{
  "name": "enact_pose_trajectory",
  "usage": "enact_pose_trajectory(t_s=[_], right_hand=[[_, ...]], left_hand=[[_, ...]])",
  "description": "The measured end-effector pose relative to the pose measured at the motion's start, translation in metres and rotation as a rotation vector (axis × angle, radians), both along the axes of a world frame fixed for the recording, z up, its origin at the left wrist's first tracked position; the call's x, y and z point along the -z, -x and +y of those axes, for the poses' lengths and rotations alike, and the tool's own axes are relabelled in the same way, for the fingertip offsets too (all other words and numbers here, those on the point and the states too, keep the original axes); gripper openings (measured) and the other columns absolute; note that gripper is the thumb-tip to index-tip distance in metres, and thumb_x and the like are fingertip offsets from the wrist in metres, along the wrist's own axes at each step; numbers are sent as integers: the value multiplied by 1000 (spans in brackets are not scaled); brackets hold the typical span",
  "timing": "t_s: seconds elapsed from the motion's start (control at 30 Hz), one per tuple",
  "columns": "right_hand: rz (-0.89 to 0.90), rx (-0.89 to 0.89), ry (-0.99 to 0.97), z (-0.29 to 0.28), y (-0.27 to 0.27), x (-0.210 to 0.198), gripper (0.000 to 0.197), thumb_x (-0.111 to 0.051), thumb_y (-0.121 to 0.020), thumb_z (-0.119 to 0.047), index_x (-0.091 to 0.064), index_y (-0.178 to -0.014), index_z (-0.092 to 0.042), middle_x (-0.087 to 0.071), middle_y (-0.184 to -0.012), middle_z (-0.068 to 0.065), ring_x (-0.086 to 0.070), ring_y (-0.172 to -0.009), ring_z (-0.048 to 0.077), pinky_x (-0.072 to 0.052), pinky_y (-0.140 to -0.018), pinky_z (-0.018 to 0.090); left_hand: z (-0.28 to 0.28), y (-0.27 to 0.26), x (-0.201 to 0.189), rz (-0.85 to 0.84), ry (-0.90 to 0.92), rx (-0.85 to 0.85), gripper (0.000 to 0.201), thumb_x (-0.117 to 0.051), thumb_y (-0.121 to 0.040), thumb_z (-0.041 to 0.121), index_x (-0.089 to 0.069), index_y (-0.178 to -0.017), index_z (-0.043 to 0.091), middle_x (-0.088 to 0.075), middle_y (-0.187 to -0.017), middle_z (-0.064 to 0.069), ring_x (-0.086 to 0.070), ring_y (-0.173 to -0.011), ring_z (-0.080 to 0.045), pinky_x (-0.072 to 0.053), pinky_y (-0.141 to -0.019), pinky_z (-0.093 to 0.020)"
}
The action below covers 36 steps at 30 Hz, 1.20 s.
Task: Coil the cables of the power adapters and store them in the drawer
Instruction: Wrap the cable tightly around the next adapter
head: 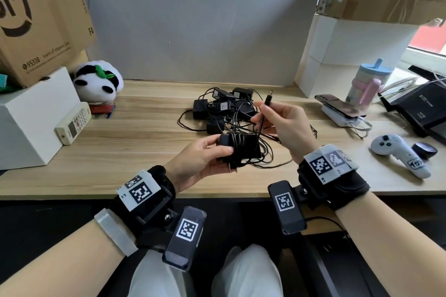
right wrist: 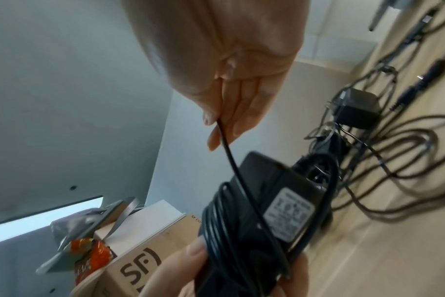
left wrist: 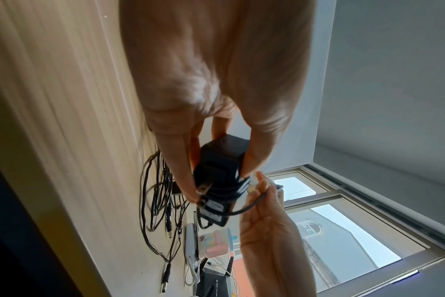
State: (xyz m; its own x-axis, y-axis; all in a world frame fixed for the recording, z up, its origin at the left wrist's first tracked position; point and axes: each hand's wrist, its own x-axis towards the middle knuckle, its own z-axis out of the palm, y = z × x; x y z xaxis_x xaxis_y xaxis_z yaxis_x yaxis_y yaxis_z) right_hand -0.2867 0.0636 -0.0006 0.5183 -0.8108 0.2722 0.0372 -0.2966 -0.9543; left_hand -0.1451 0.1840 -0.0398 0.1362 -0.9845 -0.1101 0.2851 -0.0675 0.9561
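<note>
My left hand point(head: 205, 154) grips a black power adapter point(head: 241, 148) above the desk's front middle, its thin cable wound several turns round the body point(right wrist: 226, 225). The same adapter point(left wrist: 221, 172) sits between thumb and fingers in the left wrist view. My right hand point(head: 282, 120) pinches the free end of that cable point(right wrist: 228, 152) near its barrel plug point(head: 268, 100), holding it up and to the right of the adapter. Behind the hands lies a tangled heap of more black adapters point(head: 224, 106) and loose cables point(head: 265, 152). No drawer shows in any view.
A plush panda point(head: 96, 83), a remote control point(head: 73, 123) and a white box point(head: 31, 123) under a cardboard box stand at the left. At the right are a phone on a power bank point(head: 342, 111), a cup point(head: 366, 84), a white controller point(head: 400, 154) and a black router point(head: 422, 106).
</note>
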Motion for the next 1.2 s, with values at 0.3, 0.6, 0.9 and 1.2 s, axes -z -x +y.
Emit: enact_pose_trajectory(t_s=[0.3, 0.6, 0.9, 1.2], right_hand=[[232, -127, 215, 5, 8, -7, 9, -46, -96, -8, -51, -95, -16, -62, -60, -1, -61, -56, 19, -48, -47, 23], [488, 41, 388, 9, 8, 7, 8, -65, -86, -14, -70, -90, -18, -65, -60, -4, -51, -38, -2, -44, -44, 13], [521, 47, 627, 14, 8, 10, 14, -71, -80, -11, -76, -91, -17, -57, -63, -21, -53, -57, -7, -35, -54, 6], [355, 26, 644, 9, -1, 38, 10, -73, -78, -10, -75, -86, -15, -52, -73, -15, -48, -72, -1, -33, -65, 11]], left_hand=[[-3, -3, 6, 191, -36, -187, 31, -54, -92, 5, -54, -123, 2, -62, -109, -23, -66, -84, -35, -58, -78, -38], [-1, -4, 3, 247, -22, -153, 32, -56, -90, 6, -54, -121, 2, -58, -116, -26, -62, -91, -37, -57, -80, -39], [-1, -3, 6, 247, -46, -89, 34, -55, -90, 5, -54, -124, 1, -65, -104, -20, -67, -83, -34, -59, -77, -38], [1, -4, 9, 227, -80, -56, 34, -44, -98, 20, -56, -124, 3, -63, -102, -16, -65, -80, -28, -58, -78, -38]])
